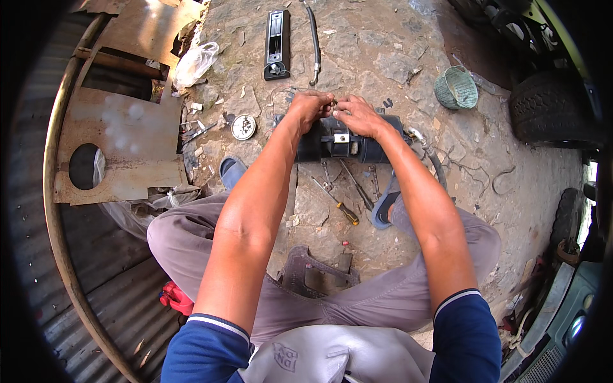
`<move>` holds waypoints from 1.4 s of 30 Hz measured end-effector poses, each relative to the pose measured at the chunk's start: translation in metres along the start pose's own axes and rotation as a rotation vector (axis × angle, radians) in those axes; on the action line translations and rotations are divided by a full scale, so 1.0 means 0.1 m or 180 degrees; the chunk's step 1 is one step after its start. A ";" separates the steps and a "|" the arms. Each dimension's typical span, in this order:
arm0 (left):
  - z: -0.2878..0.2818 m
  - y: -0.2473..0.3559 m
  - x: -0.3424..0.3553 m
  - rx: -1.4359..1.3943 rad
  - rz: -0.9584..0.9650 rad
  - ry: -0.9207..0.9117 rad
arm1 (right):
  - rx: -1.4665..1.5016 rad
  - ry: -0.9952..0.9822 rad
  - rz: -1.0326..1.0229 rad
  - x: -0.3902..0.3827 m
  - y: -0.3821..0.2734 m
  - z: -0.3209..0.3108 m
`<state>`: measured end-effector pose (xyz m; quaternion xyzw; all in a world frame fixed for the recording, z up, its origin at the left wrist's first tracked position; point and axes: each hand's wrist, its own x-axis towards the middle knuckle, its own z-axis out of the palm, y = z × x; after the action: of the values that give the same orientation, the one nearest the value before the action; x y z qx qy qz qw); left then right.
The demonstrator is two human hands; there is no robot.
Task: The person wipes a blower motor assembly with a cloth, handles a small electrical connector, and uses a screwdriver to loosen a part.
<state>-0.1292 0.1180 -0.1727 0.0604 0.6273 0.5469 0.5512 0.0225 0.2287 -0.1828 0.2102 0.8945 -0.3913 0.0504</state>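
My left hand (310, 110) and my right hand (361, 117) meet over the far edge of a black, rounded housing (310, 148) lying on the stony ground between my feet. The fingertips of both are pinched together around a small metal part (333, 104), too small and covered to name. A silver square plate (341, 138) sits at the middle of the housing. On its near side lie a screwdriver (348, 214) with a yellow-and-black handle and several slim metal tools (359, 185). A round white lid (243, 127) holding small dark pieces is left of my left hand.
A long black vent panel (277, 45) and a black hose (313, 38) lie beyond my hands. Right stand a green basket (456, 88) and a tyre (555, 112); another hose (434, 159) lies beside the housing. A rusty metal sheet (121, 137) is at left.
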 end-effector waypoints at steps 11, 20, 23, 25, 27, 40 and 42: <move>0.02 -0.01 0.02 -0.0023 0.0016 0.0074 | -0.0035 -0.0022 0.0074 0.01 0.00 0.00; 0.03 -0.02 0.03 0.0063 0.0031 0.0186 | -0.0033 0.0006 0.0043 0.00 0.00 0.02; 0.04 -0.01 0.02 0.0076 0.0020 0.0224 | -0.0041 0.0008 0.0034 0.01 0.01 0.02; 0.05 -0.01 0.02 0.0083 0.0031 0.0232 | -0.0034 0.0006 0.0030 0.01 0.02 0.02; 0.04 -0.01 0.01 0.0098 0.0025 0.0244 | 0.0001 -0.0006 0.0027 0.01 0.01 0.02; -0.07 0.03 -0.04 0.0058 -0.0068 -0.0492 | 0.0013 0.0102 0.0071 0.08 0.09 0.08; -0.09 0.03 -0.06 0.0071 -0.0072 -0.0656 | -0.0028 0.0150 0.0093 0.08 0.10 0.08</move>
<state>-0.1354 0.1094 -0.1685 0.1154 0.5739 0.5245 0.6183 0.0189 0.2314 -0.1974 0.2322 0.8940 -0.3815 0.0359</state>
